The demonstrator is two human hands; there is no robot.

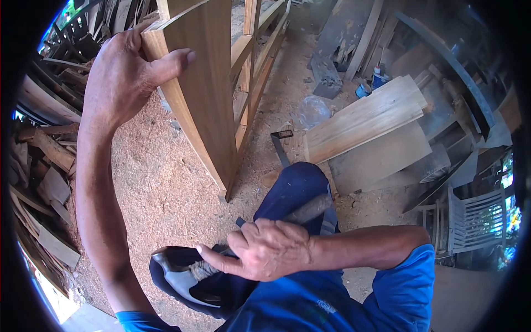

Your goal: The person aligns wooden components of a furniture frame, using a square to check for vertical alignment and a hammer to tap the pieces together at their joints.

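A wooden frame (207,94) with a broad plank face and crossbars stands on the sawdust-covered ground, in front of me to the left. My left hand (130,72) is closed around its upper near edge, thumb lying on the plank face. Over my lap, my right hand (265,249) grips the wooden handle of a claw hammer (180,279), its index finger stretched along it. Cord is wound around the handle near the grey metal head, which lies over my dark trouser leg. A small dark end (240,222) sticks out beside the right knuckles; what it belongs to is hidden.
A black try square (280,146) lies on the ground by pale boards (365,119). Blue cans (379,79) and a clear plastic bag (313,113) sit beyond. Scrap wood (52,182) is heaped at left; a slatted chair (475,218) stands at right.
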